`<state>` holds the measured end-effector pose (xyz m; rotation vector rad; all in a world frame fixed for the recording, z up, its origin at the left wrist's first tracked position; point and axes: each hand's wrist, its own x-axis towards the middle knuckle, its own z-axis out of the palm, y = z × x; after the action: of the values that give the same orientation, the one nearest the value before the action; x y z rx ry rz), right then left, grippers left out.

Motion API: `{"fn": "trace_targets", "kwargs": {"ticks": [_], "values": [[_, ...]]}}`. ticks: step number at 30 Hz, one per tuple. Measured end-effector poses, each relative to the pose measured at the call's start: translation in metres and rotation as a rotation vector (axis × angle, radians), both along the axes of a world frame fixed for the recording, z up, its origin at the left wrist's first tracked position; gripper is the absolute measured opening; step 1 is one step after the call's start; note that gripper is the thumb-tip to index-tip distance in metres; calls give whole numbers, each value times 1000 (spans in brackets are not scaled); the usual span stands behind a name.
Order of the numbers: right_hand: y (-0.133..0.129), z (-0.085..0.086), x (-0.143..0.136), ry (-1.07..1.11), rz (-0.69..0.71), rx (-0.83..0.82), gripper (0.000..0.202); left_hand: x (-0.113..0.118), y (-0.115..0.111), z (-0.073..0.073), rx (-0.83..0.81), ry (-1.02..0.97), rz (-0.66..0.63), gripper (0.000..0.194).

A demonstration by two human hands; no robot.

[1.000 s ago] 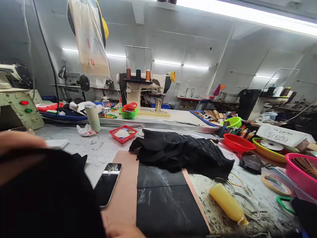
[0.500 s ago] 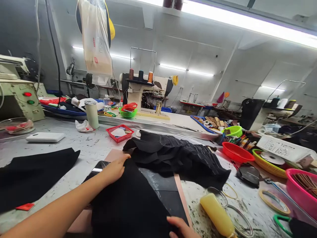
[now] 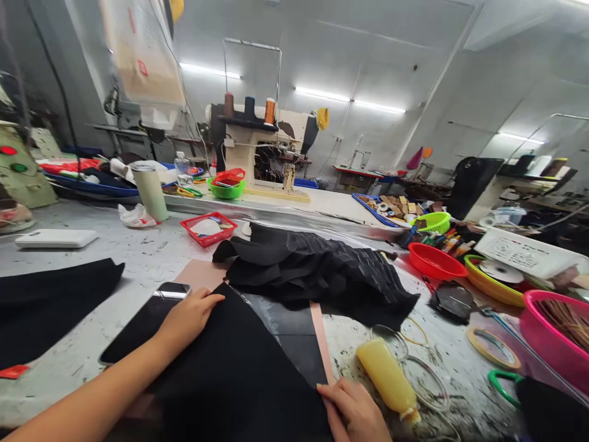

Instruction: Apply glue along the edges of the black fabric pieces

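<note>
A large black fabric piece lies in front of me, partly over a dark sheet on a pink board. My left hand pinches its upper left edge, beside a phone. Low on the right, my right hand grips the fabric's right edge between thumb and fingers. Behind the sheet lies a crumpled heap of black pleated cloth. To the right of it sits a yellow bottle-like object near thin rings.
Another black piece lies at the left. Farther back are a red basket, a tumbler and a sewing machine. On the right stand a red bowl, a pink basket, a tape roll and green-handled scissors.
The camera view has shifted, so the scene sits further left and higher. More of the phone and of my right hand now shows. Both hands still hold the fabric's edges.
</note>
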<state>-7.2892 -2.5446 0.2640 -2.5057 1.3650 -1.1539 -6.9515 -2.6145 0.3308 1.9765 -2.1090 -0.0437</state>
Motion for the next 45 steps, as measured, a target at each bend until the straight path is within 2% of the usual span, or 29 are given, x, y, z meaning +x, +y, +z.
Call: {"fn": "trace_targets", "kwargs": {"ticks": [5, 9, 11, 14, 17, 19, 21, 26, 29, 31, 32, 33, 34, 35, 36, 38, 39, 41, 43, 45], "values": [[7, 18, 4, -25, -72, 130, 19, 1, -4, -9, -158, -29, -4, 44], [6, 21, 26, -28, -182, 185, 7, 1, -2, -9, -219, -36, -22, 44], [6, 22, 36, -62, -179, 259, 6, 1, 0, -9, -239, -47, -38, 43], [6, 25, 42, -208, -149, 389, 10, 1, 2, -10, -251, -70, -56, 42], [6, 26, 36, -396, -111, 459, 3, 0, 3, -11, -232, -90, -65, 41], [6, 24, 30, -425, -36, 438, 11, -1, 2, -12, -206, -104, -73, 41], [8, 18, 27, -361, 24, 388, 17, -2, 2, -12, -169, -122, -76, 41], [16, 9, 18, -9, -72, 147, 27, -4, 0, -13, -66, -155, -62, 43], [14, 22, -7, 184, -58, 51, 20, -5, -1, -12, -48, -142, -57, 44], [4, 37, -29, 236, -200, 44, 12, -4, -2, -13, -47, -147, -60, 44], [-2, 45, -40, 256, -335, 74, 14, -4, -3, -14, -50, -155, -62, 43], [-10, 52, -49, 283, -483, 135, 24, -4, -4, -15, -57, -165, -62, 43], [-18, 58, -57, 319, -605, 237, 36, -4, -5, -15, -70, -170, -56, 43], [-26, 64, -63, 367, -669, 371, 44, -4, -6, -16, -86, -169, -45, 42], [-33, 68, -66, 418, -682, 510, 46, -4, -5, -16, -100, -162, -29, 41], [-44, 76, -67, 482, -633, 730, 36, -4, -3, -16, -122, -133, 13, 39], [-49, 80, -64, 465, -603, 787, 32, -4, -2, -16, -126, -113, 32, 37], [-55, 85, -53, 295, -569, 765, 29, -3, 1, -15, -123, -66, 51, 34], [-59, 90, -33, -44, -487, 662, 31, -3, 3, -14, -110, -18, 58, 31], [-65, 93, -4, -386, -305, 594, 41, -2, 4, -15, -89, 22, 61, 30]]}}
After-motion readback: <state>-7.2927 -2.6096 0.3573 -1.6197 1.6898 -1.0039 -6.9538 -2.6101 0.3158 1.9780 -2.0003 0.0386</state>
